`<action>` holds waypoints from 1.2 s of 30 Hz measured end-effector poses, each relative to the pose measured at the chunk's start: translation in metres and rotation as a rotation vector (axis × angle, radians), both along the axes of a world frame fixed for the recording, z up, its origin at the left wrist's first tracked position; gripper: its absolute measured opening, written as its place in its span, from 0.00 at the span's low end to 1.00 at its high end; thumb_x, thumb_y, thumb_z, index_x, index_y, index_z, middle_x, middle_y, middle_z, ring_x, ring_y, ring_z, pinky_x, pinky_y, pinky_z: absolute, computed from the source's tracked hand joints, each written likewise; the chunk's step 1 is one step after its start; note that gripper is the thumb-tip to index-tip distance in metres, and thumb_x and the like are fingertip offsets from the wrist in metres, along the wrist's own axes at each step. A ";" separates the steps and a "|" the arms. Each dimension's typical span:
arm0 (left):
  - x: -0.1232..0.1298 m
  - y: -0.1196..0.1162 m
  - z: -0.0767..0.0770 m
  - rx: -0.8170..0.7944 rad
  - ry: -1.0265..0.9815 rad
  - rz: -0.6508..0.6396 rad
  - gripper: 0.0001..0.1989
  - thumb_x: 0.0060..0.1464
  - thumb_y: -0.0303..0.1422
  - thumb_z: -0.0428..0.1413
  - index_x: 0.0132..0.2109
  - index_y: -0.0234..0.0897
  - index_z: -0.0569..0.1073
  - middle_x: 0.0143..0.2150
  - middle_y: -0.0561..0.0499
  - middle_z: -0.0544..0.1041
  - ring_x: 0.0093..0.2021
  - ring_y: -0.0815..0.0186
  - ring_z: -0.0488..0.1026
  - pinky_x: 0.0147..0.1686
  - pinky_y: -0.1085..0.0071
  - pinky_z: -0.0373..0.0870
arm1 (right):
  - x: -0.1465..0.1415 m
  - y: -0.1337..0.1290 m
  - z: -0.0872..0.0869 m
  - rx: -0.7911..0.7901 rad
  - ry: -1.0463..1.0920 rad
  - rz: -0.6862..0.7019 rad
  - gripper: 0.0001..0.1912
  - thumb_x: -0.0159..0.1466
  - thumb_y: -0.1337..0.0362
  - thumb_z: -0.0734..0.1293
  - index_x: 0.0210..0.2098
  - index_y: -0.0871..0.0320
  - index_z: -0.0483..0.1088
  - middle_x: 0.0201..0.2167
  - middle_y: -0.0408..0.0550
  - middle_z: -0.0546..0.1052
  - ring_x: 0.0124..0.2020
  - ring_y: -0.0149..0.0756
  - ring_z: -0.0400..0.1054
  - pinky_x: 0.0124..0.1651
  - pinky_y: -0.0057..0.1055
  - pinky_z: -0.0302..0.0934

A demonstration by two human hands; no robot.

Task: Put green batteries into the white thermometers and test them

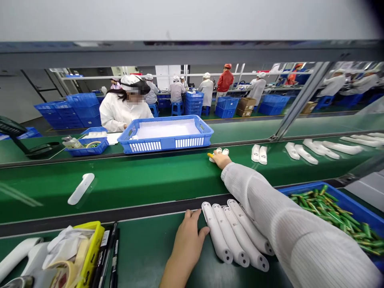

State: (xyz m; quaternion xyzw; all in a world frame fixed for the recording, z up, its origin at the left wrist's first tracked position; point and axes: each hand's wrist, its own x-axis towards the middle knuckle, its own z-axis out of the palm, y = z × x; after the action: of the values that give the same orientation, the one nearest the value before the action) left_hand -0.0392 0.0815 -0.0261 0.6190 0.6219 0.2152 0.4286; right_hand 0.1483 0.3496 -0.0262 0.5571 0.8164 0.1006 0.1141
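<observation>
My right hand (221, 160) reaches across to the far side of the green belt, a yellow cover on one finger. Its fingers close around small white plastic shells (225, 151), which it partly hides. My left hand (189, 236) rests on the near table with nothing in it, thumb and fingers apart. Just right of its fingertips, several long white plastic housings (218, 236) lie side by side, with small dark holes in their near ends. Whether the left fingertips touch the nearest housing, I cannot tell.
The green belt (144, 172) also carries a lone white housing (81, 189) and more white shells (259, 154). Blue bin (282, 190) holds green parts. A yellow tray (95, 244) and pens (114, 260) stand left. Opposite, a person (115, 110) sits behind a blue basket (166, 143).
</observation>
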 end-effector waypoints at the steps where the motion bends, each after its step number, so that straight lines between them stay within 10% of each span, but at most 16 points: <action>1: -0.002 0.001 0.000 0.007 0.008 0.011 0.26 0.54 0.32 0.49 0.60 0.35 0.63 0.56 0.42 0.64 0.48 0.55 0.69 0.46 0.63 0.65 | 0.000 0.002 -0.003 0.003 0.002 -0.006 0.19 0.65 0.61 0.63 0.54 0.60 0.62 0.52 0.53 0.67 0.48 0.40 0.66 0.47 0.43 0.65; 10: -0.024 0.010 -0.008 0.084 0.003 0.122 0.22 0.56 0.36 0.46 0.57 0.34 0.66 0.56 0.42 0.66 0.44 0.60 0.71 0.46 0.65 0.65 | -0.020 -0.033 0.006 0.037 0.044 0.158 0.16 0.66 0.62 0.62 0.51 0.62 0.64 0.47 0.52 0.69 0.42 0.35 0.68 0.42 0.37 0.67; 17: -0.043 0.017 -0.011 0.018 -0.036 0.278 0.29 0.62 0.43 0.35 0.65 0.34 0.49 0.44 0.42 0.72 0.38 0.61 0.73 0.37 0.66 0.68 | -0.052 -0.165 0.021 -0.024 0.083 0.719 0.17 0.68 0.68 0.55 0.56 0.58 0.62 0.43 0.55 0.68 0.45 0.39 0.64 0.33 0.30 0.64; 24: -0.040 0.010 -0.010 -0.150 -0.047 0.104 0.31 0.56 0.33 0.49 0.64 0.31 0.51 0.25 0.53 0.69 0.23 0.66 0.69 0.20 0.73 0.64 | -0.052 -0.250 -0.001 0.001 0.109 1.000 0.14 0.67 0.70 0.55 0.46 0.64 0.69 0.43 0.59 0.68 0.38 0.41 0.64 0.23 0.30 0.60; 31: -0.027 0.004 -0.004 -0.246 -0.086 0.062 0.33 0.53 0.25 0.48 0.65 0.34 0.49 0.28 0.53 0.67 0.20 0.69 0.70 0.20 0.73 0.69 | -0.042 -0.256 0.012 -0.192 0.272 0.901 0.23 0.63 0.51 0.63 0.50 0.60 0.67 0.47 0.54 0.68 0.39 0.38 0.66 0.27 0.30 0.62; 36: -0.027 0.006 -0.014 -0.333 -0.029 0.112 0.34 0.56 0.29 0.48 0.66 0.32 0.45 0.30 0.53 0.64 0.23 0.67 0.71 0.22 0.72 0.70 | -0.013 -0.182 0.038 -0.141 0.242 0.484 0.21 0.66 0.54 0.59 0.56 0.56 0.63 0.49 0.52 0.68 0.47 0.40 0.65 0.41 0.33 0.64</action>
State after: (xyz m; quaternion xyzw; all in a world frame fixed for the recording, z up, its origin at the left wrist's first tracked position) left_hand -0.0662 0.0878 -0.0397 0.5005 0.6762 0.1418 0.5216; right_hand 0.1358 0.1672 0.0121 0.3445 0.9384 0.0007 0.0267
